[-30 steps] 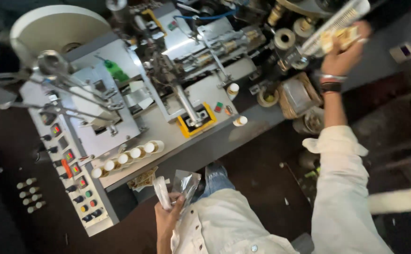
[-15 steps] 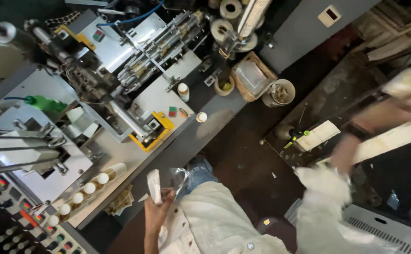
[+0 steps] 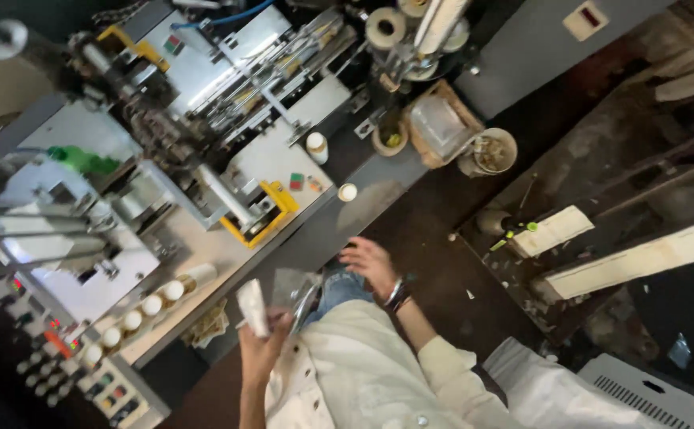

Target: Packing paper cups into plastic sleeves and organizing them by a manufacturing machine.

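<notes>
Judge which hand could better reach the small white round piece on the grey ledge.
Probably the right hand: empty, open, nearest the white round piece. The left hand holds a white roll.

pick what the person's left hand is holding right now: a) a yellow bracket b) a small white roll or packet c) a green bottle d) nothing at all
b: the left hand is closed around a small white roll or packet held up near the machine's edge, while the right hand is spread open and holds nothing.
</notes>
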